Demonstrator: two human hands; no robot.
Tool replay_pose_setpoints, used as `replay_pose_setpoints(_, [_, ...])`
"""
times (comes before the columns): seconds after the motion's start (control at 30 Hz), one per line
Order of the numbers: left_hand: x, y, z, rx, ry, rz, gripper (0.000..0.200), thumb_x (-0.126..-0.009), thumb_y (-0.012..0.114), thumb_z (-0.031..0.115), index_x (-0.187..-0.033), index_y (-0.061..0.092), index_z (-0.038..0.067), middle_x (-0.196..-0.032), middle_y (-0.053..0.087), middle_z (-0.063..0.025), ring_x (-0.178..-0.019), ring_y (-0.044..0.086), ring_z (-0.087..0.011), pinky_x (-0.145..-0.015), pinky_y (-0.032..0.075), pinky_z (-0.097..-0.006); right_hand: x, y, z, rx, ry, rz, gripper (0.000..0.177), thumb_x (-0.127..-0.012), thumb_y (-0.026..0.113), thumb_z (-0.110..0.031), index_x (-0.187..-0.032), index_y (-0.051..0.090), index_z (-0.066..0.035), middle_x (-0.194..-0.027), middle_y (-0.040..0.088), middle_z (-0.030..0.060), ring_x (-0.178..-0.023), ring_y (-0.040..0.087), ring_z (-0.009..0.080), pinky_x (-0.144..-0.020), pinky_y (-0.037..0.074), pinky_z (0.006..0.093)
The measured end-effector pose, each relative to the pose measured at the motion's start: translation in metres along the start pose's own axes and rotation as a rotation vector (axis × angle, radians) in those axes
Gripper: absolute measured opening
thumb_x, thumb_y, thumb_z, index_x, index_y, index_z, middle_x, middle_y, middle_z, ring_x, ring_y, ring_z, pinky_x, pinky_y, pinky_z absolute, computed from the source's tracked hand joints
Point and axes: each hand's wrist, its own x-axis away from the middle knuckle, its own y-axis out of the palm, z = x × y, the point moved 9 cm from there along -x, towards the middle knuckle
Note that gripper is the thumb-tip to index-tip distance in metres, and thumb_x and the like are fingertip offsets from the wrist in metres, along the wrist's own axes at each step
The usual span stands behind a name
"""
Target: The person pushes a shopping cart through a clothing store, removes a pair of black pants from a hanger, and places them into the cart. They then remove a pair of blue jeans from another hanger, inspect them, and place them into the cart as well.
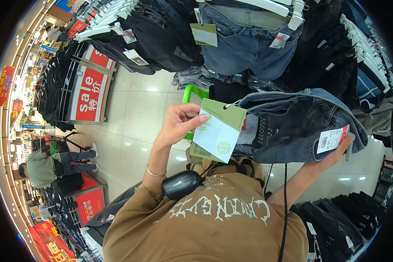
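A green and white hang tag (pixel 221 135) is pinched between the thumb and fingers of my left hand (pixel 181 123), in front of my chest. A thin cord ties it to folded dark blue jeans (pixel 292 126). At the right end of the jeans, my right hand (pixel 332 156) holds them from below, its fingers mostly hidden, beside a white and red price label (pixel 332 139). Behind the tag stands a bright green handle (pixel 193 94), partly covered by my left hand.
Jeans on white hangers (pixel 251 41) hang ahead, with dark trousers (pixel 148 39) to their left. More dark clothes (pixel 336 218) lie at the lower right. A red sale sign (pixel 91 94) and a person in green (pixel 43 168) are at the left.
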Motion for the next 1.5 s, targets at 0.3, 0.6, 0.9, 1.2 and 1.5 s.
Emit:
replay_pose_setpoints(0.3, [0.001,-0.005,-0.004,-0.027,-0.036,0.037,0.017,-0.085,0.061,0.011,-0.093,0.062,-0.004,-0.077,0.065,-0.0055,-0.064,0.057,-0.0045,-0.056,0.044,-0.0178,0.004,0.005,0.004,-0.011,0.002,-0.037,0.049,-0.092,0.045,-0.042,-0.121,0.047,-0.002,-0.116,0.054,0.0112,-0.102,0.056,0.0211,-0.087,0.047,0.0322])
replay_pose_setpoints(0.6, [-0.008,0.03,-0.054,1.214,-0.247,-0.353,0.026,-0.094,0.044,0.032,-0.094,0.037,0.007,-0.057,0.036,-0.0037,-0.042,0.037,-0.0102,-0.039,0.032,-0.0217,0.011,0.01,0.011,0.015,0.028,-0.016,0.047,-0.092,0.046,-0.039,-0.119,0.048,-0.001,-0.113,0.056,0.0117,-0.097,0.059,0.02,-0.084,0.048,0.031])
replay_pose_setpoints(0.9, [0.002,0.066,-0.048,1.606,-0.349,-0.681,0.036,-0.088,0.051,0.037,-0.09,0.034,0.005,-0.061,0.04,-0.0072,-0.046,0.043,-0.0129,-0.042,0.038,-0.0237,0.013,0.014,0.02,-0.004,0.019,-0.084,0.045,-0.092,0.048,-0.039,-0.117,0.05,-0.002,-0.109,0.057,0.0097,-0.092,0.059,0.0176,-0.08,0.049,0.0278])
replay_pose_setpoints(1.2, [0.004,0.065,-0.044,1.571,-0.362,-0.675,0.039,-0.087,0.053,0.038,-0.09,0.034,0.004,-0.06,0.04,-0.0067,-0.044,0.041,-0.0124,-0.04,0.037,-0.0238,0.012,0.014,0.022,-0.028,0.056,-0.117,0.044,-0.092,0.046,-0.039,-0.118,0.05,-0.003,-0.11,0.057,0.0096,-0.092,0.06,0.0179,-0.08,0.049,0.0288])
replay_pose_setpoints(1.5, [-0.007,0.044,-0.069,1.226,-0.206,-0.515,0.043,-0.088,0.045,0.049,-0.088,0.04,0.007,-0.057,0.038,-0.0021,-0.044,0.037,-0.0109,-0.042,0.032,-0.0237,0.023,0.022,0.015,-0.143,0.095,-0.156,0.049,-0.095,0.037,-0.041,-0.122,0.045,-0.001,-0.117,0.055,0.0114,-0.103,0.056,0.0199,-0.09,0.045,0.0318])
